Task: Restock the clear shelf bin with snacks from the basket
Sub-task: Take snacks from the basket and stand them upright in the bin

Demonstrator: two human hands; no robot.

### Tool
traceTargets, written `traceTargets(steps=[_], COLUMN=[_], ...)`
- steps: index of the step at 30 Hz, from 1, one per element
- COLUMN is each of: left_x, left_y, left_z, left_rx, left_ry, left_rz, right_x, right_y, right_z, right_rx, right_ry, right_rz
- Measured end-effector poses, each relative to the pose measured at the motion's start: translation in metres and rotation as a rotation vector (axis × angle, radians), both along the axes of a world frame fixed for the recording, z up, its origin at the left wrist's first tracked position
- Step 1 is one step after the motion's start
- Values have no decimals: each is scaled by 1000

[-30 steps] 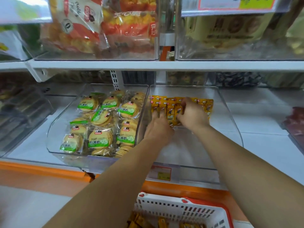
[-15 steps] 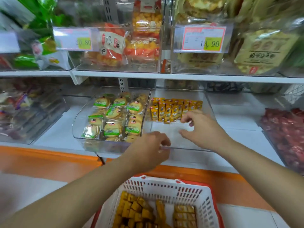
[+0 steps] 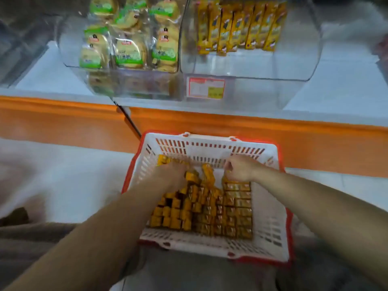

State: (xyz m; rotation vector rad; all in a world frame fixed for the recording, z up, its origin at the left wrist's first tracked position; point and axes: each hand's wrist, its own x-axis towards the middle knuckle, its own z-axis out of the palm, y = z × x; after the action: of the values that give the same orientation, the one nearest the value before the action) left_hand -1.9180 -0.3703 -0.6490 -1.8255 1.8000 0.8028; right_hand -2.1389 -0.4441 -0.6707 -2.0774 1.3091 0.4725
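Note:
The white basket [image 3: 270,208] with a red rim stands on the floor below the shelf and holds several yellow snack packets [image 3: 212,208]. My left hand [image 3: 171,175] reaches down into the packets at the basket's far left, its fingertips hidden among them. My right hand [image 3: 239,170] hovers at the far end of the right column of packets, fingers curled, with nothing visible in them. On the shelf above, the clear bin [image 3: 252,89] holds one row of yellow packets [image 3: 241,26] at its back.
A second clear bin [image 3: 69,49] to the left holds green-labelled round cakes [image 3: 130,51]. A price label [image 3: 206,88] sits on the front of the clear bin. The orange shelf edge [image 3: 231,122] runs between bin and basket. My knees are under the basket's near side.
Both hands left the clear bin and came down into the basket. My view has tilted from the shelf down to the basket.

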Motion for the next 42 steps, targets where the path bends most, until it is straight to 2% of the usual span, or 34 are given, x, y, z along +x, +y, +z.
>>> traceTargets(steps=[3, 6, 8, 11, 14, 16, 20, 22, 26, 28, 31, 34, 38, 42], left_x=[-2, 3, 8, 12, 13, 16, 19, 18, 15, 15, 16, 16, 21, 27], left_y=[7, 4, -1, -12, -20, -23, -28, -31, -40, -45, -52, -51, -46, -41], left_z=[-54, -93, -113, -133, -149, -156, -163, -164, -165, -163, -156, -151, -135, -104], left_rx=[-63, -256, -338, -327, -273, -243, -234, -218, -146, -84, -36, -89, -202, -260], left_ry=[-14, 6, 21, 69, -18, -49, -7, 37, 27, 2, 8, 4, 53, 132], left_rz=[86, 153, 188, 202, 117, 95, 74, 76, 68, 18, 14, -8, 119, 313], right_x=[8, 26, 38, 53, 62, 61, 47, 42, 41, 40, 40, 37, 32, 31], right_y=[0, 6, 11, 13, 16, 16, 12, 11, 3, 0, 0, 5, 12, 19], right_z=[-65, -112, -133, -154, -167, -172, -175, -177, -178, -177, -172, -167, -154, -133], right_rx=[55, 89, 119, 176, 162, 139, 285, 314, 322, 334, 382, 379, 388, 504], right_ry=[-72, -286, -365, -354, -348, -387, -466, -476, -467, -401, -362, -412, -454, -595], right_rz=[-221, -434, -494, -552, -555, -558, -707, -706, -678, -665, -764, -847, -906, -1086])
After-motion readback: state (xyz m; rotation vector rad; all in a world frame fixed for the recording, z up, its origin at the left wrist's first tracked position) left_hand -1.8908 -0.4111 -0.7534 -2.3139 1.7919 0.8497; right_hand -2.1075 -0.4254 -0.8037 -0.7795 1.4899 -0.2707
